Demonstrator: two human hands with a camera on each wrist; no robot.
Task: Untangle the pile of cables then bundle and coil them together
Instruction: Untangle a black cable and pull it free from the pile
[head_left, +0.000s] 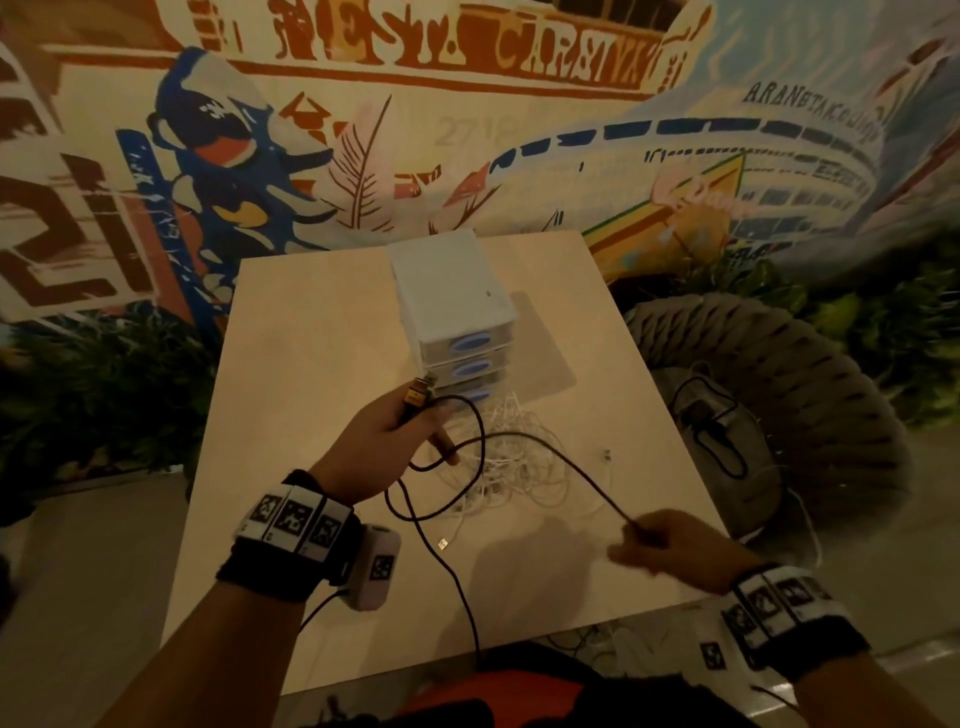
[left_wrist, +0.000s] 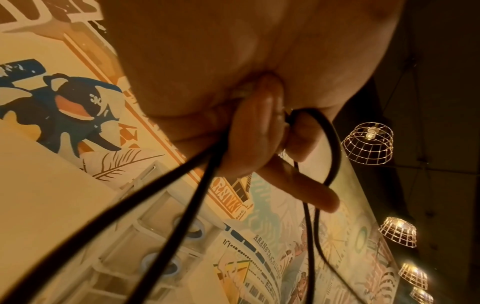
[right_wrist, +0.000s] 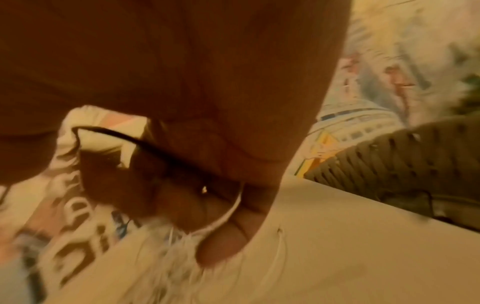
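Now: left hand (head_left: 375, 446) grips black cable (head_left: 524, 441) w/ plug end up; right hand (head_left: 670, 540) pinches same cable farther along. White cable pile (head_left: 511, 467) lies btwn hands.

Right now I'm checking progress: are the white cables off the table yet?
No, the white cables lie in a tangled pile on the table, in front of the drawer unit.

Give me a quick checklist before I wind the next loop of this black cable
1. Left hand grips the connector end: ok.
2. Right hand pinches the black cable farther along: ok.
3. Loops already hang from the left hand: ok.
4. Black cable clear of the white cable pile: cannot tell, it crosses above it.
5. Cable's far end free: cannot tell, it runs off the table edge.
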